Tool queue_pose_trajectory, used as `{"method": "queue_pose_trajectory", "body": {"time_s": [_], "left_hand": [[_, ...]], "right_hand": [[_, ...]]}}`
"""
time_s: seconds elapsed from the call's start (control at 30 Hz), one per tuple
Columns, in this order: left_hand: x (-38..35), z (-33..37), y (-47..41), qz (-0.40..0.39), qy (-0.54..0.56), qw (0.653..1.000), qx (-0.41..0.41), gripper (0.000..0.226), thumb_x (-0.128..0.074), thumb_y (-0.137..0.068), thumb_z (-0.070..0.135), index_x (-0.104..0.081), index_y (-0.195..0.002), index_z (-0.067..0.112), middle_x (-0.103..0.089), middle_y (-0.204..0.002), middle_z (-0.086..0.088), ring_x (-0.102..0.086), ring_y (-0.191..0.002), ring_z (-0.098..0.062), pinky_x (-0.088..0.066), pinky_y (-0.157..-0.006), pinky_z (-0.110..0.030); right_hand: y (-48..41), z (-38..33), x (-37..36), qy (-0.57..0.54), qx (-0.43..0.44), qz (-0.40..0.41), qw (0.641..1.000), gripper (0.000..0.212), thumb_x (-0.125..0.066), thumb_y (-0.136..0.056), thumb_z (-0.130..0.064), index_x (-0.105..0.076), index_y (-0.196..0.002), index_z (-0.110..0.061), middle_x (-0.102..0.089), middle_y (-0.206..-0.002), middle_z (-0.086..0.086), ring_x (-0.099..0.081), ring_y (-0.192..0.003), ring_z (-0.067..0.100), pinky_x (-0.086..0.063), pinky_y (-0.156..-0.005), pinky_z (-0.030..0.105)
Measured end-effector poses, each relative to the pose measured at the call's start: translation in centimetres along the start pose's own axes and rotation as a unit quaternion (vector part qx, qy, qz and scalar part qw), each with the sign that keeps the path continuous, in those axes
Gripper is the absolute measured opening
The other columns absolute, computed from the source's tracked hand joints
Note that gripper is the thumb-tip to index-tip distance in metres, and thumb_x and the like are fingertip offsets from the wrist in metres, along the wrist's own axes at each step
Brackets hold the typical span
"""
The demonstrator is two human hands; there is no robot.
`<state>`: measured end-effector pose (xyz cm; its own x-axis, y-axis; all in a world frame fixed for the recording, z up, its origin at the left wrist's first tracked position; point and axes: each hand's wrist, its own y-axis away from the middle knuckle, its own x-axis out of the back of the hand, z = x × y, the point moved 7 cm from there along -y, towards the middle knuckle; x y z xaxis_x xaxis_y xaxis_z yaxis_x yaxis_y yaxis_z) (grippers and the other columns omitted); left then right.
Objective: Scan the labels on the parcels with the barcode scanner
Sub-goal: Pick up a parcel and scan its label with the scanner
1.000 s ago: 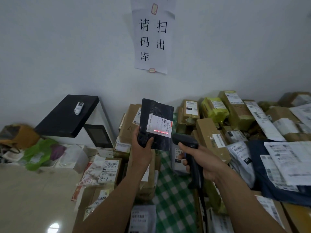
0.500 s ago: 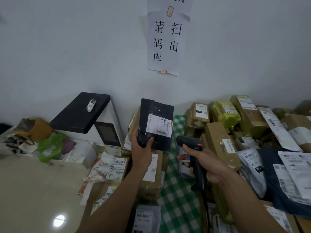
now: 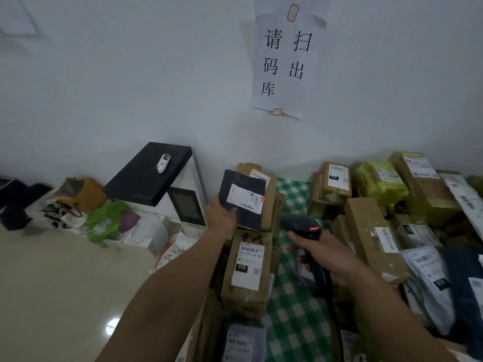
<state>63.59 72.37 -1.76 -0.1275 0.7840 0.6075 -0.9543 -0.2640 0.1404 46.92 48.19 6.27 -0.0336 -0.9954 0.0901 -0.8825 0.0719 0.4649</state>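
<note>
Your left hand (image 3: 220, 216) gripped a black parcel (image 3: 241, 220) by its lower corner, its white shipping label (image 3: 245, 198) facing you, above the brown boxes by the wall. Your right hand (image 3: 332, 257) was wrapped round the barcode scanner (image 3: 303, 227), a red light on its head, over the green checked cloth (image 3: 292, 309). The brown box (image 3: 247, 267) below bore "010"; the wall notice (image 3: 287, 61) read 请扫码出库.

Dim, flat indoor light, soft shadows. Glare spot on floor (image 3: 112, 326) below-left of left hand (image 3: 220, 218). Wide-angle warp + slight blur twd edges.
</note>
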Motion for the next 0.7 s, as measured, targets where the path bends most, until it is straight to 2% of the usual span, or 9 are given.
{"method": "queue_pose_trajectory", "body": {"time_s": [0.13,0.23,0.27,0.33,0.37,0.47,0.53,0.57,0.7], "left_hand": [[-1.5,-0.8,0.4,-0.027,-0.053,0.998,-0.035,0.069,-0.076,-0.086,0.03,-0.042,-0.147,0.028,-0.053,-0.145,-0.005,-0.044,-0.139,-0.035,-0.039,-0.114,-0.056],[-2.0,0.2,2.4,0.003,-0.131,0.991,-0.036,0.079,-0.068,-0.095,0.034,-0.024,-0.16,0.028,-0.02,-0.168,-0.003,-0.01,-0.155,-0.034,-0.02,-0.123,-0.06],[-2.4,1.3,3.5,0.016,-0.128,0.989,-0.068,0.076,-0.068,-0.096,0.033,-0.027,-0.159,0.027,-0.019,-0.167,-0.004,-0.01,-0.154,-0.033,-0.019,-0.123,-0.057],[-4.7,3.6,6.2,-0.001,-0.064,0.987,-0.15,0.062,-0.068,-0.096,0.025,-0.041,-0.152,0.022,-0.033,-0.157,-0.005,-0.023,-0.147,-0.029,-0.028,-0.12,-0.048],[-6.4,4.4,7.6,-0.036,-0.027,0.985,-0.169,0.055,-0.068,-0.096,0.02,-0.047,-0.146,0.02,-0.04,-0.15,-0.004,-0.032,-0.142,-0.027,-0.035,-0.116,-0.043],[-12.6,5.4,11.0,-0.158,0.005,0.973,-0.171,0.038,-0.067,-0.096,0.014,-0.059,-0.133,0.015,-0.057,-0.129,0.002,-0.057,-0.116,-0.018,-0.049,-0.097,-0.033],[-17.1,4.3,12.2,-0.25,0.006,0.96,-0.122,0.028,-0.065,-0.098,0.015,-0.06,-0.126,0.011,-0.061,-0.122,0.006,-0.061,-0.104,-0.013,-0.052,-0.089,-0.029],[-19.1,3.2,12.5,-0.288,0.013,0.954,-0.086,0.026,-0.064,-0.099,0.014,-0.06,-0.124,0.011,-0.065,-0.125,0.001,-0.064,-0.105,-0.015,-0.055,-0.089,-0.03],[-24.3,0.0,13.0,-0.328,0.003,0.945,0.002,0.031,-0.063,-0.099,0.012,-0.06,-0.13,0.007,-0.065,-0.132,-0.011,-0.061,-0.124,-0.028,-0.051,-0.093,-0.029]], "right_hand": [[0.0,1.0,1.6,-0.025,-0.01,0.01,1.0,0.019,-0.072,-0.095,-0.029,-0.067,-0.114,-0.026,-0.078,-0.097,0.008,-0.064,-0.068,0.016,-0.051,-0.055,0.027],[0.0,1.9,3.5,-0.032,-0.018,0.03,0.999,0.023,-0.072,-0.095,-0.031,-0.069,-0.116,-0.023,-0.078,-0.095,0.007,-0.065,-0.068,0.015,-0.051,-0.056,0.027],[0.0,2.2,4.3,-0.034,-0.021,0.039,0.998,0.024,-0.073,-0.094,-0.032,-0.07,-0.116,-0.022,-0.078,-0.096,0.006,-0.066,-0.068,0.015,-0.052,-0.058,0.029],[-0.2,3.0,6.0,-0.037,-0.032,0.062,0.997,0.025,-0.073,-0.094,-0.033,-0.071,-0.114,-0.019,-0.078,-0.098,0.007,-0.066,-0.071,0.017,-0.053,-0.063,0.033],[-0.3,3.3,6.9,-0.041,-0.037,0.072,0.996,0.024,-0.073,-0.094,-0.033,-0.071,-0.113,-0.019,-0.077,-0.097,0.008,-0.066,-0.072,0.018,-0.053,-0.064,0.034],[-0.7,4.5,9.1,-0.053,-0.054,0.093,0.993,0.021,-0.072,-0.095,-0.032,-0.07,-0.112,-0.02,-0.077,-0.092,0.007,-0.066,-0.073,0.019,-0.053,-0.064,0.034],[-0.9,5.5,10.3,-0.043,-0.069,0.1,0.992,0.02,-0.072,-0.095,-0.033,-0.071,-0.111,-0.022,-0.078,-0.092,0.006,-0.068,-0.076,0.019,-0.053,-0.064,0.032],[-1.0,5.9,10.8,-0.039,-0.074,0.101,0.991,0.02,-0.072,-0.096,-0.034,-0.072,-0.111,-0.021,-0.078,-0.092,0.005,-0.069,-0.076,0.018,-0.053,-0.063,0.031],[-1.6,7.5,12.1,-0.036,-0.087,0.106,0.99,0.022,-0.071,-0.096,-0.032,-0.073,-0.111,-0.016,-0.075,-0.08,0.001,-0.068,-0.071,0.016,-0.053,-0.063,0.03]]}}
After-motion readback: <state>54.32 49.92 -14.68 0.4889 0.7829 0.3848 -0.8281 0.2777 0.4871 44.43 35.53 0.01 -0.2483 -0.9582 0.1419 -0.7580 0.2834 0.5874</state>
